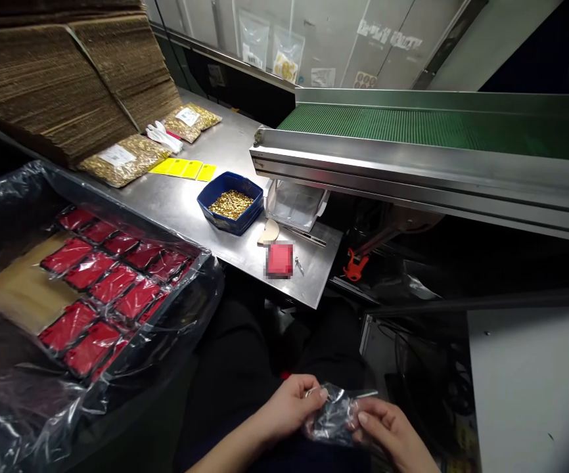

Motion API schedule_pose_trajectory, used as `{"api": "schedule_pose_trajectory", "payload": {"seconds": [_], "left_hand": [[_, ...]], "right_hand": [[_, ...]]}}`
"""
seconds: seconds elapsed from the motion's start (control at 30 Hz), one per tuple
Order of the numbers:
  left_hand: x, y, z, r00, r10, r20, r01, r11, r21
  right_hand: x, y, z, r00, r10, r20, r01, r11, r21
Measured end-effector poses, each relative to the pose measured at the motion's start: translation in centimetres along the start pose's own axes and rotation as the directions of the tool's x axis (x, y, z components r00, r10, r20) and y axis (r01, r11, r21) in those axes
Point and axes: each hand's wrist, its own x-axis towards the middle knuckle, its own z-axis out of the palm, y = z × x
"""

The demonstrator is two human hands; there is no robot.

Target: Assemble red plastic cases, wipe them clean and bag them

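Note:
Low over my lap, a clear plastic bag (334, 414) is stretched between both hands; what it holds, if anything, I cannot make out. My left hand (297, 404) pinches its left side between thumb and fingers. On the opposite side, the fingertips of my right hand (386, 427) are closed on the plastic. Ahead of them, near the metal table's corner, lie a blurred red square (279, 260) and a small metal piece (299, 265). Behind these are tweezers (304, 234), a beige rounded piece (269, 232) and a blue bin (230, 202) of small gold-coloured parts.
To the left, a crate lined with clear plastic (186, 263) holds several red packets (92, 269). Stacked cardboard (68, 79), bags of gold-coloured parts (124, 157), white gloves (163, 136) and yellow cards (183, 168) stand behind. A green conveyor (412, 125) runs off to the right.

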Motion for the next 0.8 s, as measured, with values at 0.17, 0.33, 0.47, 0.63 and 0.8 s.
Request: {"api": "schedule_pose_trajectory", "payload": {"seconds": [0.17,0.33,0.47,0.63,0.8], "left_hand": [[1.0,-0.3,-0.3,0.991,0.035,-0.127,-0.030,0.999,0.043],[0.3,1.4,-1.3,0.900,0.209,-0.383,-0.138,0.969,0.206],[-2.2,3.8,0.5,0.881,0.349,-0.321,-0.226,0.904,0.362],[-3.3,4.8,3.3,0.954,0.275,0.118,-0.297,0.820,0.489],[-2.9,4.3,2.0,0.942,0.327,0.079,-0.286,0.652,0.703]], "right_hand": [[-0.4,-0.1,0.7,0.995,-0.030,0.095,0.031,1.000,-0.002],[-0.5,0.0,0.5,0.991,-0.132,-0.002,0.131,0.990,-0.050],[0.2,0.2,0.6,0.957,-0.204,-0.205,0.149,0.956,-0.253],[1.5,1.2,2.8,0.970,-0.217,-0.112,0.175,0.939,-0.297],[1.5,1.4,3.0,0.984,-0.176,-0.033,0.145,0.891,-0.430]]}}
